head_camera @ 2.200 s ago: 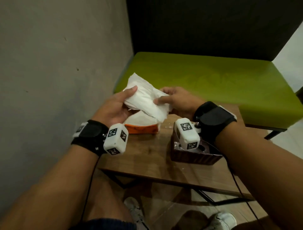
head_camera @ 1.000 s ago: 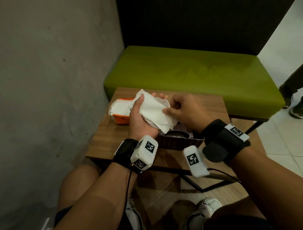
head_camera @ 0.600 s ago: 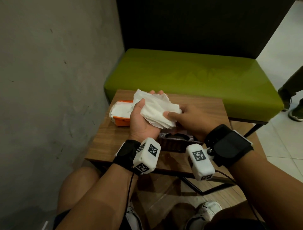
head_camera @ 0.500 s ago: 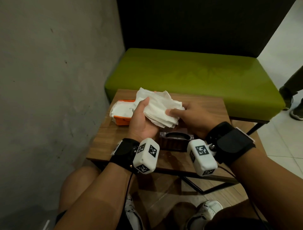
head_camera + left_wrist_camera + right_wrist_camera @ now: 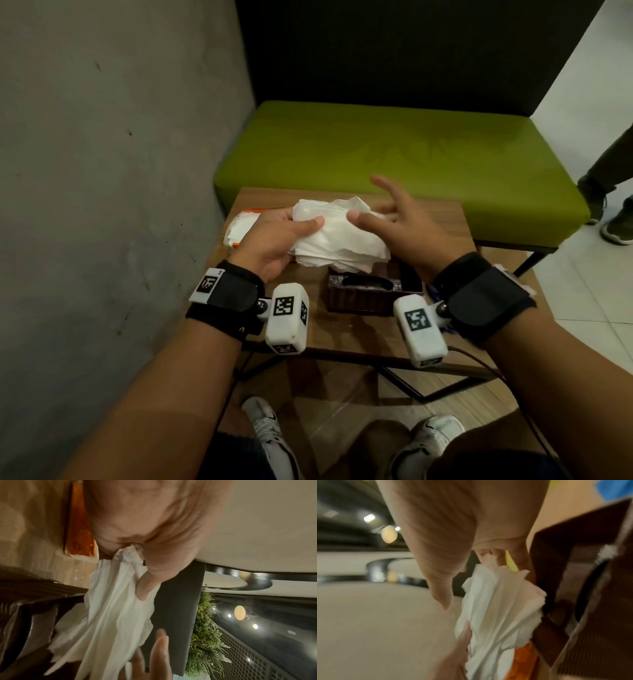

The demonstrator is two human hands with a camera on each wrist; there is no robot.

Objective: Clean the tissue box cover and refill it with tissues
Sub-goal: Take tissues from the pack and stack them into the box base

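Observation:
My left hand (image 5: pixel 298 226) grips a stack of white tissues (image 5: pixel 339 240), thumb on top and fingers beneath. The stack hangs just above the far end of the dark brown tissue box cover (image 5: pixel 370 291), which stands on the small wooden table (image 5: pixel 342 335) with its oval slot facing up. My right hand (image 5: pixel 387 214) is at the stack's right end with its fingers spread and only the thumb tip touching the paper. The left wrist view shows the tissues (image 5: pixel 113 615) pinched under my thumb. In the right wrist view the tissues (image 5: pixel 500 608) hang beside the cover (image 5: pixel 590 588).
An orange tissue pack (image 5: pixel 239 228) with white tissue showing lies at the table's far left, behind my left hand. A green bench seat (image 5: pixel 394 154) stands beyond the table and a grey wall runs along the left. Another person's shoes (image 5: pixel 616 229) are at the right.
The tissue stack has come down closer to the cover. My right hand has let go of its pinch on the stack and spread its fingers. My left hand keeps its hold.

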